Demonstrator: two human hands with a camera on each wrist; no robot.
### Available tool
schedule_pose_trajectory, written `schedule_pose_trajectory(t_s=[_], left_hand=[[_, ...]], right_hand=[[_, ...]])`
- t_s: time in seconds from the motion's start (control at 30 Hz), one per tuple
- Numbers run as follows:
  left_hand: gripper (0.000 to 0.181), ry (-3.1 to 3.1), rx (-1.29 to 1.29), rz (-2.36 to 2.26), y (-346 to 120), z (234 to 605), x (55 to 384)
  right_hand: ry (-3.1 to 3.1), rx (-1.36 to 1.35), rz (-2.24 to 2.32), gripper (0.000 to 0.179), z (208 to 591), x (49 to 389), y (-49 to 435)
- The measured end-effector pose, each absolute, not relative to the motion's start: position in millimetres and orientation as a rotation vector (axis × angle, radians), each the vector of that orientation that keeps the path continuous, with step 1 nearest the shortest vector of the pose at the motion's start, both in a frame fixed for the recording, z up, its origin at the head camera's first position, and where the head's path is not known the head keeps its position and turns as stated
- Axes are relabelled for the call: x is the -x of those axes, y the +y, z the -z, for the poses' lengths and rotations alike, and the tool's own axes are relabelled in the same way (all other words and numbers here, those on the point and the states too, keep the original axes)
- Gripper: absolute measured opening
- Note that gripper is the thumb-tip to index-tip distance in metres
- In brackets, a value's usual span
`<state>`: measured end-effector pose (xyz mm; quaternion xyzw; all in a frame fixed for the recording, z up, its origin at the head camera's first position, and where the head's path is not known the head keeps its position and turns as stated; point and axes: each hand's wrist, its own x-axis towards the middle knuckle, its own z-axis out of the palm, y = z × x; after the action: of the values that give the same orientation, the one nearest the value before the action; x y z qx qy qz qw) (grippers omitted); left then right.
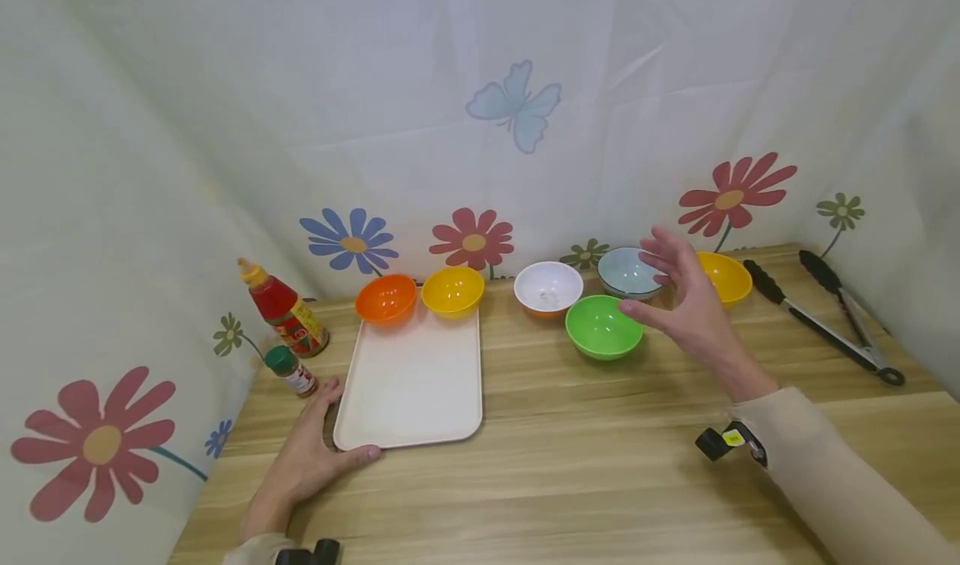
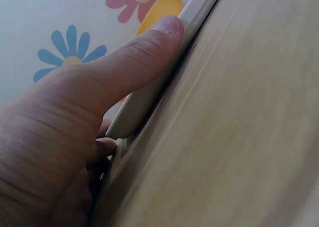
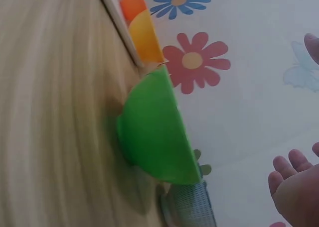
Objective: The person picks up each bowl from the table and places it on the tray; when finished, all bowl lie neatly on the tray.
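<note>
A white rectangular tray lies on the table, with an orange bowl and a yellow bowl at its far end. My left hand holds the tray's near left corner, its thumb along the front edge and its fingers by the left side. My right hand hovers in the air just right of a green bowl, fingers and thumb spread apart and holding nothing. In the right wrist view, the green bowl stands upright on the table, apart from that hand.
Behind the green bowl stand a white-and-orange bowl and a pale blue bowl. Another yellow bowl is partly behind my right hand. Black-tipped tongs lie at the right. A red sauce bottle and a green-capped jar stand left.
</note>
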<state>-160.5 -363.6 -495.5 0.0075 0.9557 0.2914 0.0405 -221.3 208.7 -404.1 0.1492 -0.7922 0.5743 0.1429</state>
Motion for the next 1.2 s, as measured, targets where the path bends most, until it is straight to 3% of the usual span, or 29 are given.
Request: schedule_pose_trajectory(t_s=[0.6,1.2], left_hand=[[0.136,2.945,-0.079,-0.935,-366.4,497.8,160.1],[0.138,2.930,-0.043,-0.917,-365.2,495.3,161.6]], right_hand=[[-2.480,-0.331,-1.749,0.113,448.6,209.2,221.7],[-2.567,-0.359,-1.776,0.106,480.0,217.4,219.1]])
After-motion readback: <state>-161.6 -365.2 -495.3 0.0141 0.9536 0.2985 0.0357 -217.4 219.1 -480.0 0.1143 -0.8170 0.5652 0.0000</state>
